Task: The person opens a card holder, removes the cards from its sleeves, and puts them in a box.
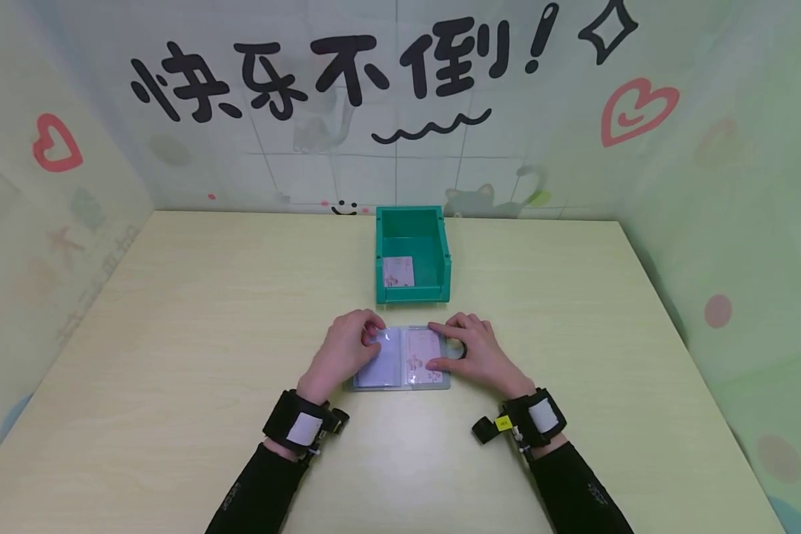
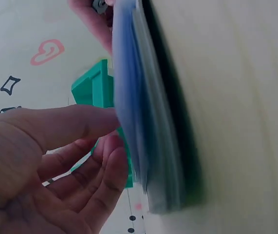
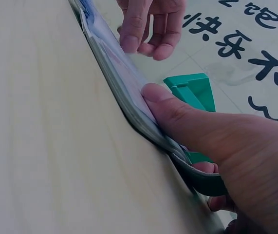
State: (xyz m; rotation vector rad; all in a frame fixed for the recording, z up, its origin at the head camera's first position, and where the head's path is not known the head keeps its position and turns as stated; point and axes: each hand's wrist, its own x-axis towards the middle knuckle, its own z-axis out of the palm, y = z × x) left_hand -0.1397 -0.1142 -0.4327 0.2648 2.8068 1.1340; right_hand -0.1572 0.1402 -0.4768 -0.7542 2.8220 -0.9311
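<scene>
A small card album (image 1: 379, 378) lies open on the table, with clear pocket pages. Its right page holds a pink-patterned card (image 1: 424, 348); the left page looks pale blue-violet. My left hand (image 1: 348, 345) is over the left page, its thumb at the page surface and its fingers loosely bent, as the left wrist view shows. At the album's right edge my right hand (image 1: 477, 352) pinches the cover and pages. In the right wrist view its thumb (image 3: 177, 109) presses on the page, while fingers (image 3: 209, 168) reach beneath the bent cover.
A green plastic bin (image 1: 414, 295) stands just beyond the album, with another pink-patterned card (image 1: 398, 272) inside at its front left. Printed cloth walls (image 1: 734, 222) bound the wooden table (image 1: 207, 319) at the back and both sides.
</scene>
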